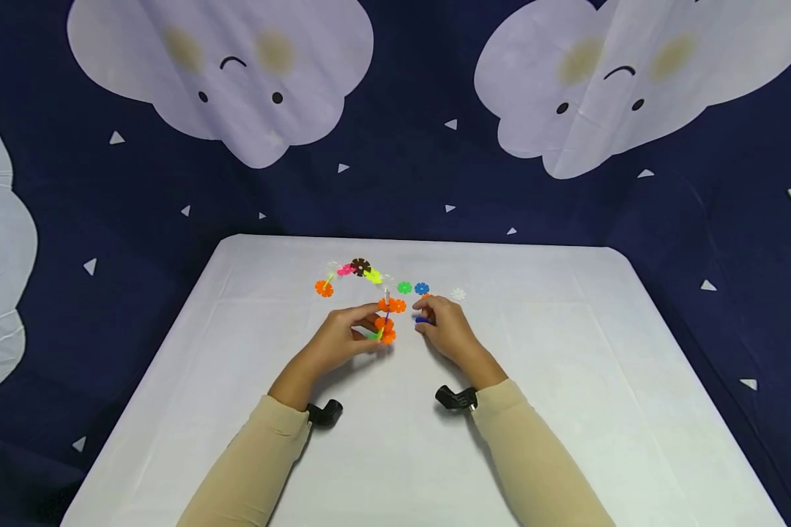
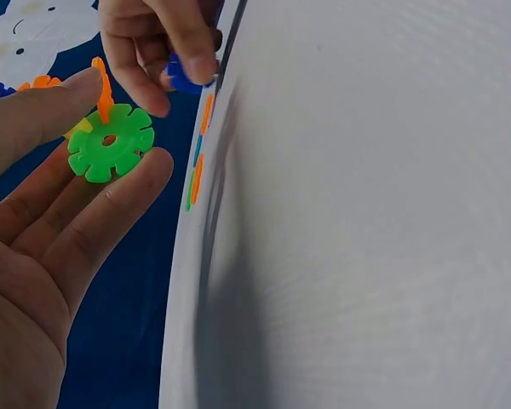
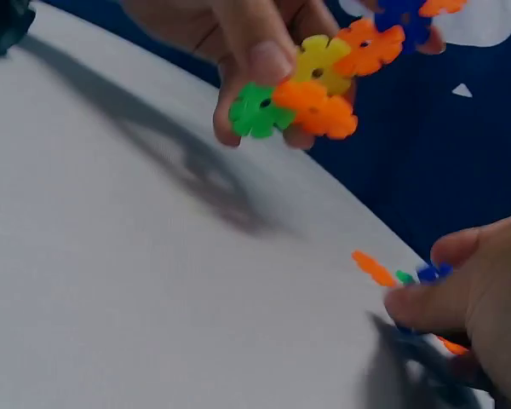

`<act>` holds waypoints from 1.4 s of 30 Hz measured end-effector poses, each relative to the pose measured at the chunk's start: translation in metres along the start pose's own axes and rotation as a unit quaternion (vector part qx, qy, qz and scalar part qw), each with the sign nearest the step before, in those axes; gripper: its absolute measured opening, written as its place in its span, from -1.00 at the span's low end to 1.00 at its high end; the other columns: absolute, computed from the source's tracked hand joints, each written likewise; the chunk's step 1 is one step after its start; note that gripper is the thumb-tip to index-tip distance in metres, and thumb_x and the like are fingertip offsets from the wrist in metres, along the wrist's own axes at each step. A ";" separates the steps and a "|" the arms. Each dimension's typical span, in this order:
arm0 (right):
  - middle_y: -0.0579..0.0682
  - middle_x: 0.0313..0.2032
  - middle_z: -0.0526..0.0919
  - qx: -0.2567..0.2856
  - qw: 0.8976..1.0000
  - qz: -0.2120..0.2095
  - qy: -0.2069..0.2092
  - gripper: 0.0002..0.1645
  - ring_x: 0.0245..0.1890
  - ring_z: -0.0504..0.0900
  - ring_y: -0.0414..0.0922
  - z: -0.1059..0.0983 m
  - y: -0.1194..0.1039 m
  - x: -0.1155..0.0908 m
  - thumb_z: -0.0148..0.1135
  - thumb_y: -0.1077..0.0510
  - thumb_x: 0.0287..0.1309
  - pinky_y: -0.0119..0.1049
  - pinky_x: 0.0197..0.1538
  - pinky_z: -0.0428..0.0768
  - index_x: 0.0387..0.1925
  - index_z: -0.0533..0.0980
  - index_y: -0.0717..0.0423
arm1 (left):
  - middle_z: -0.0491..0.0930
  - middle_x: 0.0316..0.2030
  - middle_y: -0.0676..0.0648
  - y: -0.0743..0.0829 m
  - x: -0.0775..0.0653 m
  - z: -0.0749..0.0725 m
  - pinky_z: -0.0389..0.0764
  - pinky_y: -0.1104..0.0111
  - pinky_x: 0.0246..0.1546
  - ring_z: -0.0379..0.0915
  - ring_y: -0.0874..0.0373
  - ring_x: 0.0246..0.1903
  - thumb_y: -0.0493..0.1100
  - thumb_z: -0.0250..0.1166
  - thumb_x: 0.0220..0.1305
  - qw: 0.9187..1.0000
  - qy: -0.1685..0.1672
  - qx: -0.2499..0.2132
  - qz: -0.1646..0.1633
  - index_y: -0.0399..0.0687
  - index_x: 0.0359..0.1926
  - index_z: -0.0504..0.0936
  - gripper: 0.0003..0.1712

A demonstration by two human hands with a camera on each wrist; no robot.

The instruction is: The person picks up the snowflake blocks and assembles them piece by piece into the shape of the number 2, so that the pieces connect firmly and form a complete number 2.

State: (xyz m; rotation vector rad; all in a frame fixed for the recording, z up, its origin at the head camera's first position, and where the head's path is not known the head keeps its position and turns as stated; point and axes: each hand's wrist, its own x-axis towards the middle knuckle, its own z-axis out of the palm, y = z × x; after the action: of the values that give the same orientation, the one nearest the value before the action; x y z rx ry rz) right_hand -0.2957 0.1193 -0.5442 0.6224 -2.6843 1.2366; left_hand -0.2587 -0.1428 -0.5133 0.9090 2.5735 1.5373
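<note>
above the white table (image 1: 567, 439), in the head view, the left hand (image 1: 336, 335) holds up a chain of notched plastic discs (image 1: 385, 305), the right hand (image 1: 450, 329) beside it; in the left wrist view, right thumb and forefinger pinch a blue disc (image 2: 184, 75); in the right wrist view, left thumb and fingers pinch the chain's end by its yellow disc (image 3: 317, 60) – it looks light, stiff, slightly slick, best gripped flat-faced near a joint – links could twist loose

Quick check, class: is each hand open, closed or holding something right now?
Left hand: holding joined flower discs.
Right hand: holding a blue disc.
</note>
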 end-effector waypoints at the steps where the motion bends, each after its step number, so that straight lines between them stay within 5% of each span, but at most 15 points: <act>1: -0.03 -0.30 0.62 0.024 1.000 0.009 -0.005 -0.68 -0.30 0.58 -0.06 -0.002 -0.002 0.000 0.57 0.34 0.17 -0.22 -0.20 0.60 -0.04 0.69 0.21 | 0.75 -0.04 -0.14 0.000 0.000 0.000 0.72 0.32 -0.12 0.70 0.01 -0.08 -0.41 0.63 0.10 1.000 0.001 0.000 -0.001 -0.37 0.38 0.52 -0.19; 4: -0.08 -0.32 0.71 0.119 0.992 0.044 -0.020 -0.74 -0.38 0.64 -0.09 -0.008 -0.008 -0.003 0.60 0.29 0.15 -0.28 -0.31 0.63 -0.11 0.74 0.19 | 0.73 -0.01 -0.13 0.001 0.000 -0.001 0.72 0.32 -0.12 0.70 0.02 -0.07 -0.37 0.63 0.12 1.000 0.005 0.002 -0.003 -0.34 0.37 0.53 -0.21; 8: -0.01 -0.25 0.79 0.222 0.972 0.066 -0.044 -0.83 -0.32 0.75 -0.05 -0.014 -0.016 -0.006 0.56 0.30 0.20 -0.26 -0.24 0.71 -0.15 0.79 0.18 | 0.71 0.00 -0.15 0.001 0.000 -0.001 0.72 0.30 -0.11 0.69 0.01 -0.05 -0.37 0.63 0.13 1.000 0.014 -0.001 -0.002 -0.34 0.38 0.53 -0.21; 13: 0.06 -0.19 0.79 0.260 0.962 0.045 -0.073 -0.84 -0.19 0.79 0.00 -0.012 -0.022 -0.007 0.46 0.35 0.29 -0.18 -0.09 0.73 -0.11 0.78 0.25 | 0.70 0.00 -0.19 -0.002 0.000 -0.002 0.73 0.26 -0.10 0.69 -0.03 -0.03 -0.39 0.62 0.13 1.000 0.027 -0.003 0.007 -0.36 0.37 0.53 -0.21; 24: 0.22 -0.14 0.77 0.275 0.959 0.011 -0.063 -0.82 -0.17 0.76 0.26 -0.003 -0.030 -0.008 0.39 0.42 0.32 0.07 -0.06 0.72 -0.06 0.73 0.37 | 0.71 0.03 -0.20 -0.003 -0.001 -0.003 0.72 0.26 -0.10 0.70 -0.04 -0.02 -0.43 0.60 0.14 1.000 0.024 0.005 0.013 -0.35 0.38 0.52 -0.23; 33: 0.17 -0.13 0.76 0.204 0.977 -0.055 -0.031 -0.82 -0.22 0.73 0.05 -0.001 -0.031 -0.008 0.39 0.47 0.29 -0.31 -0.12 0.70 -0.09 0.75 0.35 | 0.70 0.02 -0.21 -0.003 -0.002 -0.002 0.73 0.21 -0.10 0.70 -0.06 -0.03 -0.44 0.59 0.14 0.999 0.029 -0.020 0.018 -0.36 0.36 0.53 -0.24; 42: 0.01 -0.18 0.78 0.217 0.974 -0.054 -0.032 -0.85 -0.26 0.75 -0.07 -0.001 -0.034 -0.010 0.44 0.37 0.31 -0.24 -0.17 0.73 -0.11 0.77 0.22 | 0.70 0.01 -0.20 -0.003 -0.002 -0.004 0.73 0.21 -0.10 0.70 -0.05 -0.04 -0.47 0.59 0.12 0.999 0.036 -0.025 0.014 -0.36 0.34 0.55 -0.25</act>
State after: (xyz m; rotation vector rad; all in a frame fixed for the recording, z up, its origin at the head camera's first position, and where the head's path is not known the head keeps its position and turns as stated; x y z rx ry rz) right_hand -0.2726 0.1036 -0.5221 0.8583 -2.3949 1.8136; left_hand -0.2597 -0.1477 -0.5146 0.9059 2.5689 1.6641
